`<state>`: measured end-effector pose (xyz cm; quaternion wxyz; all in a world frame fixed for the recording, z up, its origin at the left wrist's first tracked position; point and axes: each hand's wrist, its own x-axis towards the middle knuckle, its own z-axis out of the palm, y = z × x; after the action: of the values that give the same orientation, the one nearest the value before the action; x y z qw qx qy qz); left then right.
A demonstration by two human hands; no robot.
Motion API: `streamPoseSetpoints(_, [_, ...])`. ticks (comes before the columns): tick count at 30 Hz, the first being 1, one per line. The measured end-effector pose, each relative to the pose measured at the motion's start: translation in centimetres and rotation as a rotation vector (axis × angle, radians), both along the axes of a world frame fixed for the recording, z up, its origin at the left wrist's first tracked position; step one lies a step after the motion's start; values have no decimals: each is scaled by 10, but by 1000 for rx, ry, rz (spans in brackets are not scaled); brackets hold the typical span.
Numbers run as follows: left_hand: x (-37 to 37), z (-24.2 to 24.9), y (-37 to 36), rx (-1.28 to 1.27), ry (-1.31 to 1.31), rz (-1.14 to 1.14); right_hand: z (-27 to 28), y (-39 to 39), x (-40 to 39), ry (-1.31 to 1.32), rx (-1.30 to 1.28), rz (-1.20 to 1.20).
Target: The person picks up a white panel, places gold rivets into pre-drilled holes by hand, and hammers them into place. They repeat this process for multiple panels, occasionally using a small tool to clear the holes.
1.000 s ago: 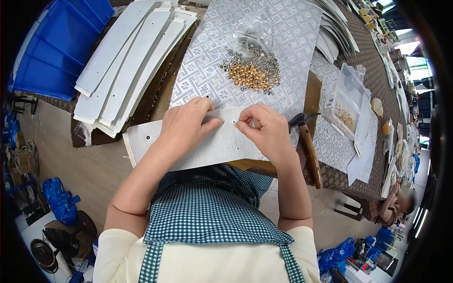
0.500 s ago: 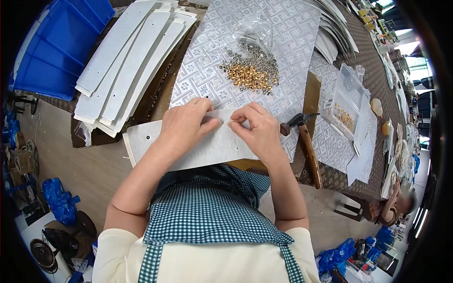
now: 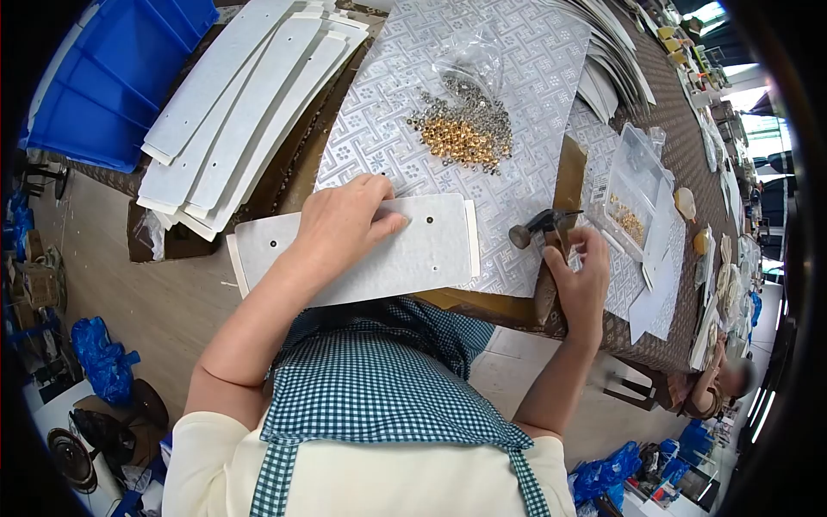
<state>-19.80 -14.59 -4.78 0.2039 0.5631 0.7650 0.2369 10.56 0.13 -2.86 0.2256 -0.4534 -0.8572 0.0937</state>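
Left grip (image 3: pixel 346 215) loosely open on panel (image 3: pixel 388 260), right grip (image 3: pixel 582 274) half-open, perhaps round hammer (image 3: pixel 541 224), box label (image 3: pixel 600 188) illegible

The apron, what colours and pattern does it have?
Dark teal and white, in a small check; the apron shows best in the head view.

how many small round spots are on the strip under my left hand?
3: left spot, upper right spot, lower right spot on the strip. Your left hand may hide more.

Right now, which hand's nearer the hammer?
Right. The right hand is at the hammer, by its handle; the left hand is on the pale strip, farther left.
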Motion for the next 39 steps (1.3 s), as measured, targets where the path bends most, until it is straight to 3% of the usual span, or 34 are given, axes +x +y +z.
streamPoseSetpoints(2, [0, 3, 0, -25, -16, 4, -1, 0, 26, -121, -422, -179])
streamPoseSetpoints(3, [0, 3, 0, -28, -14, 2, -3, -1, 32, -60, -456, -155])
streamPoseSetpoints(6, [-1, 4, 0, -35, -5, -3, -2, -8, 36, -112, -396, -127])
streamPoseSetpoints(10, [-2, 5, 1, -33, -16, -18, 2, -34, 25, 349, -435, -73])
streamPoseSetpoints(11, [-2, 6, 0, -35, -21, -28, -1, -42, 26, 342, -196, -46])
streamPoseSetpoints(13, [-2, 6, 0, -39, -13, -28, 32, -60, 1, 666, -231, 116])
streamPoseSetpoints(16, [-2, 11, 1, -89, -34, -26, 32, -69, -26, 712, -92, 303])
streamPoseSetpoints(18, [-2, 12, 1, -96, -53, -19, 33, -83, -40, 603, -284, 263])
streamPoseSetpoints(19, [-3, 11, 1, -80, -59, -17, 34, -81, -44, 223, -353, 195])
streamPoseSetpoints(20, [-3, 9, 0, -63, -64, -18, 20, -71, -54, -91, -266, 300])
streamPoseSetpoints(21, [-2, 8, -1, -53, -55, -23, 11, -70, -61, -291, -406, 227])
streamPoseSetpoints(23, [-3, 6, -1, -27, -33, -29, 21, -65, -60, -165, -297, 336])
streamPoseSetpoints(24, [-3, 5, -2, -26, -29, -28, 25, -65, -60, -75, -379, 277])
streamPoseSetpoints(26, [-3, 5, -2, -23, -19, -31, 47, -71, -61, 138, -280, 248])
streamPoseSetpoints(29, [-3, 9, -1, -59, -64, -21, 49, -79, -52, 666, -155, 274])
streamPoseSetpoints(32, [-3, 9, -1, -52, -57, -16, 51, -82, -55, 762, -100, 361])
streamPoseSetpoints(34, [-3, 9, -1, -42, -59, -15, 23, -80, -51, 467, -143, 354])
streamPoseSetpoints(35, [-2, 8, -1, -38, -59, -14, 20, -70, -50, -68, -137, 351])
streamPoseSetpoints(36, [-2, 7, -2, -30, -58, -11, 6, -71, -59, -251, -287, 280])
streamPoseSetpoints(39, [-2, 5, -2, -8, -55, 1, 26, -62, -48, -222, -458, 192])
